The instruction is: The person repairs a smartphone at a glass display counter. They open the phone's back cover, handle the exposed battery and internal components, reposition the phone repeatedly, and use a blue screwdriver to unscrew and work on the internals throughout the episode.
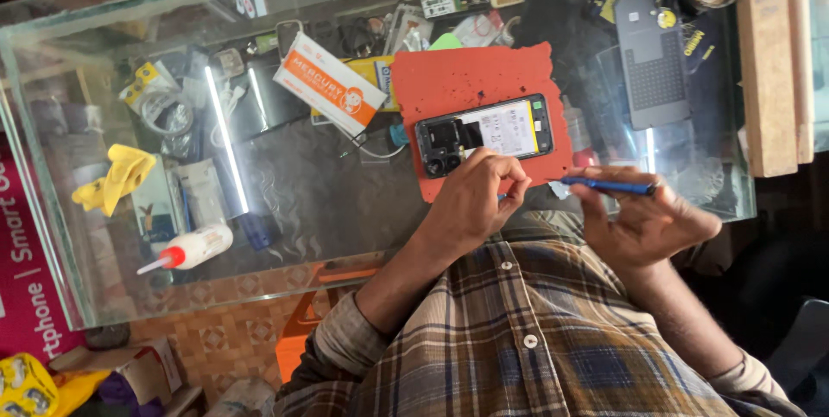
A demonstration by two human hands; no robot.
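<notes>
At the far left of the glass worktop (345, 201) lay a crumpled yellow cloth (117, 177), and just below it a white glue bottle (192, 248) with a red nozzle rested on its side. Further along, a white and orange box (331, 82) sat tilted near the upper middle. Beside it to the right, an orange mat (471, 76) carried an opened phone (484, 134), back cover off, its dark insides and pale battery showing. The left hand (473, 201) touched the phone's lower edge, its fingers pinched narrowly together; whether anything small sat between them I cannot tell. Just right of it, off the mat's corner and apart from the phone, the right hand (643, 214) held a blue screwdriver (611, 185) level across its fingertips, the tip pointing back toward the phone. Above that hand, well apart, a grey phone back cover (654, 59) lay on the glass.
</notes>
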